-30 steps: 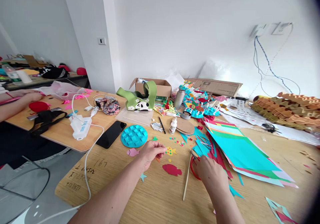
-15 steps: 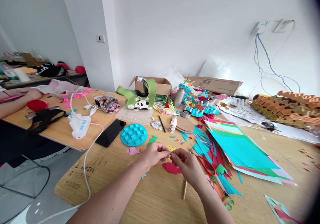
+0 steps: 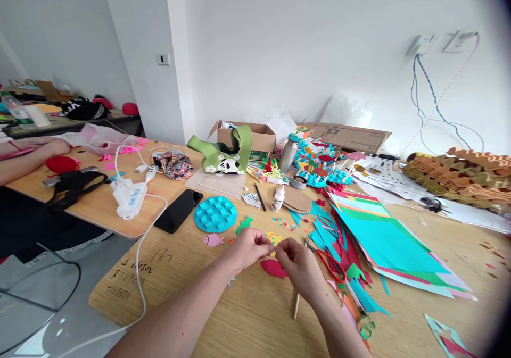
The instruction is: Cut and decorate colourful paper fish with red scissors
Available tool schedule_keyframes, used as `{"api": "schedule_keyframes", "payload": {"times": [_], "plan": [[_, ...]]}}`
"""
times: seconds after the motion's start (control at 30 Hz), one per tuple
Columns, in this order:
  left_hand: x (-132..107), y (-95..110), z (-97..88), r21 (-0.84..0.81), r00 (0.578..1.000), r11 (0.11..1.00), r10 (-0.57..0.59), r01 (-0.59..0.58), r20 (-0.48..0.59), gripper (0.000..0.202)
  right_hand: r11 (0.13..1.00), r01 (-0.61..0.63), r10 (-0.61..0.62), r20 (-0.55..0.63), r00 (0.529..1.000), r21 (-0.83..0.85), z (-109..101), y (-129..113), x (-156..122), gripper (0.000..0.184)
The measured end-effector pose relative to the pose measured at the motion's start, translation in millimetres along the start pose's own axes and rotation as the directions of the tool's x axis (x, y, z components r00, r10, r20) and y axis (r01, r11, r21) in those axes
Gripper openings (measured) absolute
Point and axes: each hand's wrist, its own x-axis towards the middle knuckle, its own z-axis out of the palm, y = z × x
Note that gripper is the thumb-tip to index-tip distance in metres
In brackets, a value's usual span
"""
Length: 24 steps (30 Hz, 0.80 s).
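Observation:
My left hand (image 3: 252,249) and my right hand (image 3: 294,262) meet over the table, thumbs and fingertips pinched close together. What lies between the fingertips is too small to make out. Just below them is a red paper fish (image 3: 273,268), and a yellow spotted paper fish (image 3: 273,238) shows partly behind the fingers. A wooden stick (image 3: 296,306) lies under my right wrist. Orange-handled scissors (image 3: 331,265) rest right of that hand. To the left are a pink paper fish (image 3: 214,240), a green paper cutout (image 3: 244,223) and a blue woven paper disc (image 3: 215,214).
A glue bottle (image 3: 278,198), a black pen (image 3: 260,197) and cardboard discs (image 3: 297,201) stand or lie farther back. Coloured paper sheets (image 3: 389,241) spread at right. A phone (image 3: 178,210) and a white power strip (image 3: 130,198) are at left, near another person's arm (image 3: 32,158).
The view has shifted slightly, so the scene sits a little further right. Both hands keep their pinch, with the fingertips moved only slightly.

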Motion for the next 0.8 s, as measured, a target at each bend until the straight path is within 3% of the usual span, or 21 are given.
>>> {"api": "schedule_keyframes", "payload": {"times": [0.33, 0.47, 0.6, 0.7, 0.8], "plan": [[-3, 7, -1.2, 0.014, 1.000, 1.000, -0.005, 0.005, -0.003, 0.018, 0.976, -0.105, 0.091, 0.083, 0.992, 0.193, -4, -1, 3, 0.025], [-1, 3, -4.8, 0.228, 0.998, 0.973, 0.058, -0.048, -0.040, 0.008, 0.974, -0.110, 0.096, 0.080, 0.992, 0.197, -10, -1, 4, 0.027], [-1, -6, -8.6, 0.632, 0.957, 0.757, 0.278, -0.165, -0.084, 0.012, 0.992, -0.055, 0.052, 0.031, 0.998, 0.116, -18, 1, 8, 0.027], [-3, -8, -10.1, 0.771, 0.918, 0.586, 0.397, -0.249, -0.005, 0.015, 0.999, -0.041, 0.041, -0.013, 0.999, 0.019, -20, 7, 12, 0.027], [-4, -6, -11.3, 0.857, 0.908, 0.443, 0.413, -0.263, 0.065, 0.023, 0.998, -0.040, 0.039, -0.019, 0.999, -0.041, -20, 10, 14, 0.027]]}}
